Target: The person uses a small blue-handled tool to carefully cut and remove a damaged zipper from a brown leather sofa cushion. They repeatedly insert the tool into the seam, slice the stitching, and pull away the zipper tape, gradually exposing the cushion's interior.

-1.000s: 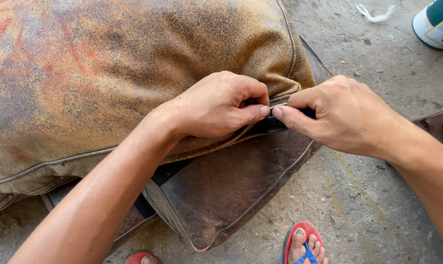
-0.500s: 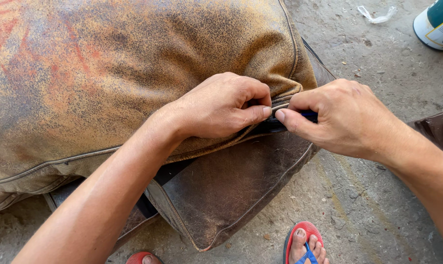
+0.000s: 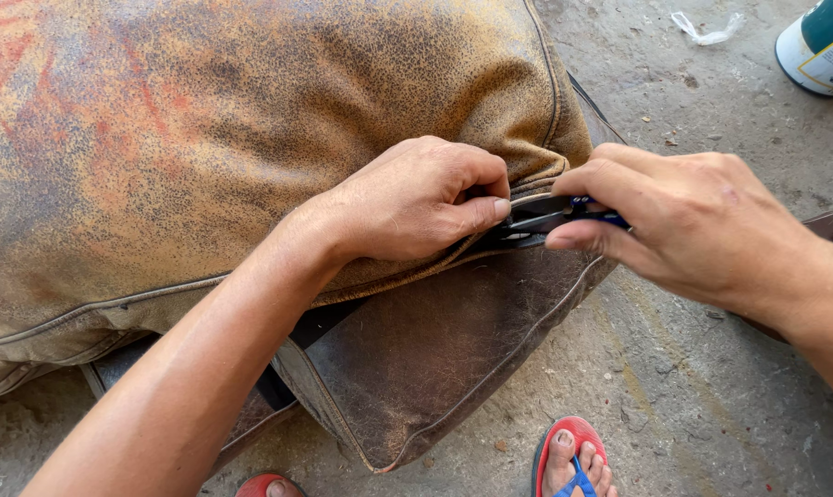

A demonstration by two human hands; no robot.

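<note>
A large, worn leather cushion — tan, cracked and stained reddish toward its left — lay on the concrete floor and filled most of the head view. Beneath its lower edge a darker brown leather flap spread out toward the person's feet, edged with piping.

The left hand rested on the cushion's lower right seam, fingers curled tight and thumb pressed flat, pinching the leather edge right where it met the tool. The right hand came in from the right, closed around a small tool with a blue handle; its dark metal tip pointed left and touched the seam just beside the left thumb. What kind of tool it was could not be told, since the fingers covered most of it.

In the top right corner stood a can — round, with a green body, a white label band and a pale rim — cut off by the frame's edge and well apart from the hands. Near it a scrap of clear plastic lay on the floor. At the bottom edge a foot in a red sandal with blue straps stood just beside the flap's corner, and the tip of a second red sandal showed further left.
</note>
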